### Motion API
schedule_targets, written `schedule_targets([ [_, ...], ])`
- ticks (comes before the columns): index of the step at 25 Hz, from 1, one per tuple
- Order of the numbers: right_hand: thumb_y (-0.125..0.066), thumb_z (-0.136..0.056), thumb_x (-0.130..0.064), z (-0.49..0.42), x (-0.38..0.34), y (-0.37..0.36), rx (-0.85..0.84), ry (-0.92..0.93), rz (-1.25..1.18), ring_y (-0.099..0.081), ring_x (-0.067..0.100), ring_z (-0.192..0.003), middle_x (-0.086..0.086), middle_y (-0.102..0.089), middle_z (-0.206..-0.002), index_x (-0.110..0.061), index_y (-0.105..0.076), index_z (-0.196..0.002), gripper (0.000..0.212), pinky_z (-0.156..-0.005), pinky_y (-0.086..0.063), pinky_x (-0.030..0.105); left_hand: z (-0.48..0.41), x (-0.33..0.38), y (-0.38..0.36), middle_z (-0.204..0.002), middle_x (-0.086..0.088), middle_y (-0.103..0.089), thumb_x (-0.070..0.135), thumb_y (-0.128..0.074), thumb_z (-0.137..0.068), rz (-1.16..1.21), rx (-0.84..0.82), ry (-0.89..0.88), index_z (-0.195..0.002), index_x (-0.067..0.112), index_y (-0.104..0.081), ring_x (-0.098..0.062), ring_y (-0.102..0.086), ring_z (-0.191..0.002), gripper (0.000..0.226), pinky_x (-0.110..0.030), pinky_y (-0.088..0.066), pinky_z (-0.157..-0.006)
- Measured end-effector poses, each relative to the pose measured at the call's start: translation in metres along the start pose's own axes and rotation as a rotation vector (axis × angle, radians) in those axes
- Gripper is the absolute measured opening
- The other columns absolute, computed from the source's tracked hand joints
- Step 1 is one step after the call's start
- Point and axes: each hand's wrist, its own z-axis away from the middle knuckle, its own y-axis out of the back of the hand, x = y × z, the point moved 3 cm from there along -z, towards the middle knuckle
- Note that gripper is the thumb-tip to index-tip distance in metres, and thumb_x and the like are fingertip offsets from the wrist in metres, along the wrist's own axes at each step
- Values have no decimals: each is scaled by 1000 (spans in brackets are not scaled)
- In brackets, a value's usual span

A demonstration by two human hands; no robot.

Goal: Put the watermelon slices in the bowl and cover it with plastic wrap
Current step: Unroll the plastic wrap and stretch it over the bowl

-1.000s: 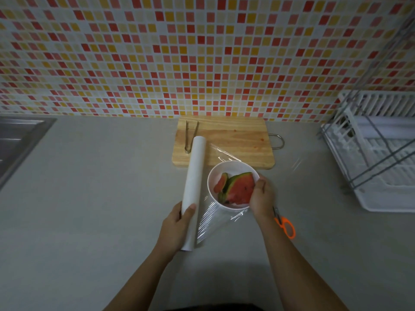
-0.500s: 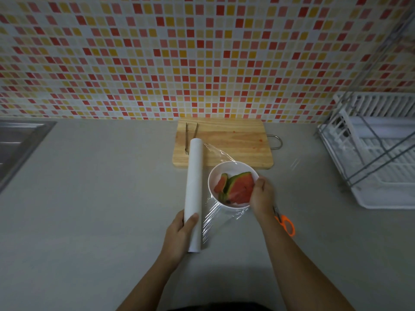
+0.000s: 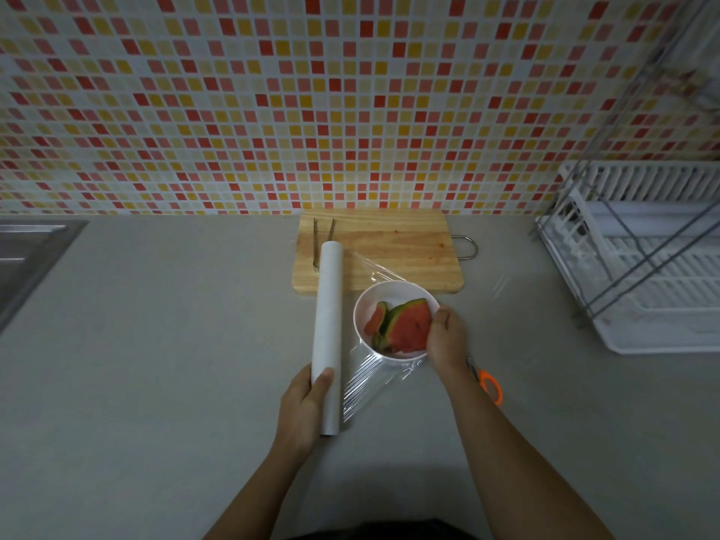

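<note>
A white bowl (image 3: 389,296) stands on the grey counter just in front of the cutting board, with watermelon slices (image 3: 405,325) inside it. My right hand (image 3: 446,339) grips the bowl's right rim. A long white roll of plastic wrap (image 3: 329,325) lies to the left of the bowl, and my left hand (image 3: 307,407) is closed around its near end. A clear sheet of wrap (image 3: 366,380) stretches from the roll to the bowl, running under and past it.
A wooden cutting board (image 3: 389,251) with metal tongs (image 3: 321,243) lies behind the bowl. Orange-handled scissors (image 3: 489,385) rest by my right wrist. A white dish rack (image 3: 643,267) fills the right side, a steel sink (image 3: 27,259) the far left.
The roll has shifted a little to the left and straightened, pulling more wrap taut. My right hand has stayed on the bowl.
</note>
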Motion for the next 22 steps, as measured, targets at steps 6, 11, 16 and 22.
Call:
schedule_targets([
  [6,-22,-99,-42,-4,2,9,-75,-158,-62,-49,32,-122,18,-55,-131,-5,-57,-123,57,-103,-35,39,-4,-1,0,-97,2,-66,24,-54,-96,-72,-4,-43,-102,23,-62,-14,-61,-86,10,-25,-44,-70],
  [11,-45,-92,-10,11,11,52,27,84,365,-48,38,-121,27,-53,-129,1,-52,-127,37,-99,-33,37,-2,0,-1,-92,7,-65,23,-54,-96,-65,9,-57,-98,25,-62,-7,-61,-83,7,-22,-45,-67],
  [16,-58,-78,-4,22,30,84,-48,-38,673,-51,44,-111,30,-51,-120,6,-49,-116,40,-95,-39,42,-2,-2,-1,-88,5,-65,22,-54,-97,-42,14,-53,-95,20,-64,-11,-60,-79,10,-23,-45,-65],
  [22,-43,-80,-27,32,37,80,-45,-15,722,-55,38,-103,29,-55,-110,7,-55,-102,42,-83,-42,40,-3,-4,-1,-90,0,-67,23,-54,-97,-12,5,-34,-95,17,-65,-16,-60,-80,13,-26,-45,-65],
])
